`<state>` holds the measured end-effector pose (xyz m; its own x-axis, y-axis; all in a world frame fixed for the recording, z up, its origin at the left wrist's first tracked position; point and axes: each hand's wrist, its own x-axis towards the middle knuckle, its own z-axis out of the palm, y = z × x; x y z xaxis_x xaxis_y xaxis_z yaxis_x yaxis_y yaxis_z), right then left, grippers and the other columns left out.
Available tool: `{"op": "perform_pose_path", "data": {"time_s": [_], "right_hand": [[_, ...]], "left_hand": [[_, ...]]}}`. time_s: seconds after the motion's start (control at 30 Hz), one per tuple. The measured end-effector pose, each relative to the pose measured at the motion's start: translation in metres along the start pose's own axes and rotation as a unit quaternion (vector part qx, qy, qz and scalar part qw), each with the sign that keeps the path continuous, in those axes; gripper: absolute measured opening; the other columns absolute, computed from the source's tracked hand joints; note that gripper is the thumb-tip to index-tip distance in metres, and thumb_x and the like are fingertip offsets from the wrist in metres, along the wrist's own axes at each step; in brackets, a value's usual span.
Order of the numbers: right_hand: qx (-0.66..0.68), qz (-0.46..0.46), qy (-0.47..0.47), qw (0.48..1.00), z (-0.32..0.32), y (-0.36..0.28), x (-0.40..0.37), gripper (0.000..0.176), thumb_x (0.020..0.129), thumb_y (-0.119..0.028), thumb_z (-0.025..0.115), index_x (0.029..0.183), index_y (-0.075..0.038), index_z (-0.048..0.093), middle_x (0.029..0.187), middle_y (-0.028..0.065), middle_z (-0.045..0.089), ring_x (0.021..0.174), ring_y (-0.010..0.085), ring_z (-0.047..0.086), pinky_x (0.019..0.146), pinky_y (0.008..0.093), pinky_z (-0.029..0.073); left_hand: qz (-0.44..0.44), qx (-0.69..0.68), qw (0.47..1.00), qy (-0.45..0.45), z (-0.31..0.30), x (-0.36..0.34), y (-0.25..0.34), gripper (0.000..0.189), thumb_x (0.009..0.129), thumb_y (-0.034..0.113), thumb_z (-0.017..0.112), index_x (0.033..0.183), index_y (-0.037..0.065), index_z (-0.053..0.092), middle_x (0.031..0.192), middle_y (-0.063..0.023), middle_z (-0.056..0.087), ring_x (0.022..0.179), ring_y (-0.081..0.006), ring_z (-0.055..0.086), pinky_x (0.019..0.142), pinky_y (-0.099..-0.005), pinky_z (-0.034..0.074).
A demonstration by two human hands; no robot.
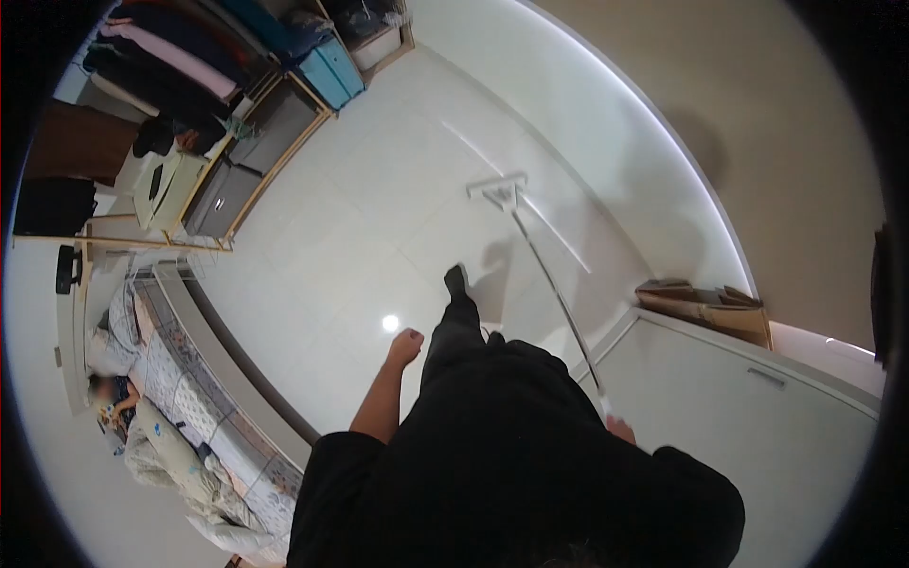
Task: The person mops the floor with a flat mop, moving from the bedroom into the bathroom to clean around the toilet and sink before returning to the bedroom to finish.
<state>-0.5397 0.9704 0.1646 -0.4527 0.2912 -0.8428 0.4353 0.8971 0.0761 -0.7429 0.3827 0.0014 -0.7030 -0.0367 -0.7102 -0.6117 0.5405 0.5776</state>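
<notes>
Skid risk: right grip (621,432) closed on mop (559,305), left grip (407,346) fisted, empty; one-handed control may fail.

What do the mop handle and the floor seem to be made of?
The mop handle: probably metal, thin, straight, pale grey with a light sheen; painted plastic is possible. The floor: looks like glazed white tile, glossy, since faint joint lines show and a lamp reflects as a bright spot.
</notes>
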Motion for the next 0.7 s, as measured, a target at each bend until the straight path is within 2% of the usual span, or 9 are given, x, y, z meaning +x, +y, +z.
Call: {"op": "perform_pose_path", "data": {"time_s": [0.03, 0.1, 0.13, 0.2, 0.3, 0.43, 0.53, 0.63, 0.7], "right_hand": [[-0.019, -0.041, 0.030, 0.999, 0.034, 0.021, 0.044, 0.053, 0.096, -0.045, 0.030, 0.114, -0.001, 0.052, 0.115, 0.0285, 0.055, 0.106, 0.0440, 0.053, 0.089, 0.0504, 0.043], [0.072, -0.023, -0.026, 0.997, 0.016, -0.013, 0.114, 0.061, 0.095, -0.050, 0.028, 0.121, 0.001, 0.049, 0.117, 0.0286, 0.054, 0.113, 0.0411, 0.050, 0.095, 0.0465, 0.040], [0.133, -0.032, -0.022, 0.990, -0.047, -0.077, 0.087, 0.075, 0.092, -0.059, 0.027, 0.119, 0.007, 0.051, 0.119, 0.0286, 0.054, 0.115, 0.0410, 0.049, 0.097, 0.0459, 0.038], [0.136, -0.002, 0.032, 0.990, -0.045, -0.100, 0.187, 0.079, 0.091, -0.063, 0.025, 0.114, 0.006, 0.057, 0.117, 0.0294, 0.055, 0.115, 0.0414, 0.050, 0.099, 0.0455, 0.038], [0.205, 0.026, -0.035, 0.978, -0.145, -0.169, 0.132, 0.080, 0.091, -0.063, 0.026, 0.107, 0.007, 0.060, 0.112, 0.0316, 0.056, 0.111, 0.0419, 0.052, 0.096, 0.0463, 0.040], [0.113, -0.009, 0.118, 0.986, -0.093, -0.116, 0.128, 0.081, 0.090, -0.063, 0.028, 0.106, 0.009, 0.060, 0.105, 0.0327, 0.058, 0.109, 0.0412, 0.054, 0.092, 0.0457, 0.042], [0.148, 0.064, 0.090, 0.983, -0.009, -0.068, 0.072, 0.084, 0.089, -0.066, 0.028, 0.106, 0.010, 0.059, 0.104, 0.0329, 0.058, 0.105, 0.0428, 0.056, 0.092, 0.0455, 0.042], [0.189, 0.110, 0.072, 0.973, 0.090, -0.063, -0.013, 0.079, 0.091, -0.062, 0.027, 0.107, 0.009, 0.058, 0.108, 0.0322, 0.058, 0.108, 0.0438, 0.053, 0.093, 0.0496, 0.040], [0.227, 0.150, 0.055, 0.961, 0.162, -0.077, -0.067, 0.080, 0.092, -0.062, 0.021, 0.104, 0.008, 0.060, 0.109, 0.0310, 0.057, 0.109, 0.0443, 0.052, 0.094, 0.0496, 0.039]], "left_hand": [[-0.011, -0.006, 1.000, -0.019, 0.007, -0.012, -0.003, 0.033, 0.082, 0.028, 0.055, 0.096, 0.000, 0.063, 0.080, -0.0150, 0.066, 0.071, -0.0259, 0.065, 0.070, -0.0365, 0.051], [-0.015, 0.035, 0.999, -0.035, 0.016, -0.031, -0.002, 0.031, 0.082, 0.026, 0.055, 0.091, -0.002, 0.063, 0.080, -0.0120, 0.065, 0.068, -0.0188, 0.063, 0.065, -0.0338, 0.051], [-0.019, 0.044, 0.998, -0.027, 0.021, -0.042, -0.004, 0.032, 0.082, 0.027, 0.055, 0.093, -0.002, 0.063, 0.082, -0.0127, 0.066, 0.069, -0.0192, 0.064, 0.067, -0.0343, 0.051], [-0.023, 0.061, 0.998, -0.017, 0.024, -0.058, -0.002, 0.034, 0.083, 0.029, 0.055, 0.095, -0.001, 0.063, 0.083, -0.0135, 0.066, 0.071, -0.0196, 0.065, 0.068, -0.0348, 0.051], [0.014, 0.172, 0.984, -0.043, 0.019, -0.088, -0.004, 0.035, 0.083, 0.030, 0.055, 0.097, -0.001, 0.062, 0.086, -0.0146, 0.067, 0.073, -0.0208, 0.067, 0.070, -0.0345, 0.052], [0.038, 0.192, 0.980, -0.037, 0.002, -0.101, 0.006, 0.035, 0.083, 0.029, 0.056, 0.098, -0.002, 0.062, 0.087, -0.0152, 0.067, 0.072, -0.0223, 0.067, 0.071, -0.0348, 0.052], [0.071, 0.189, 0.978, -0.043, -0.008, -0.090, -0.009, 0.034, 0.083, 0.029, 0.056, 0.097, -0.002, 0.061, 0.086, -0.0149, 0.066, 0.071, -0.0231, 0.066, 0.071, -0.0351, 0.052], [0.041, 0.211, 0.974, -0.078, -0.022, -0.082, -0.008, 0.035, 0.082, 0.032, 0.053, 0.097, 0.002, 0.064, 0.099, -0.0197, 0.065, 0.096, -0.0330, 0.061, 0.085, -0.0400, 0.048], [0.066, 0.213, 0.970, -0.094, -0.030, -0.078, -0.011, 0.035, 0.082, 0.031, 0.054, 0.098, 0.002, 0.064, 0.098, -0.0193, 0.065, 0.096, -0.0326, 0.062, 0.085, -0.0399, 0.048]]}}
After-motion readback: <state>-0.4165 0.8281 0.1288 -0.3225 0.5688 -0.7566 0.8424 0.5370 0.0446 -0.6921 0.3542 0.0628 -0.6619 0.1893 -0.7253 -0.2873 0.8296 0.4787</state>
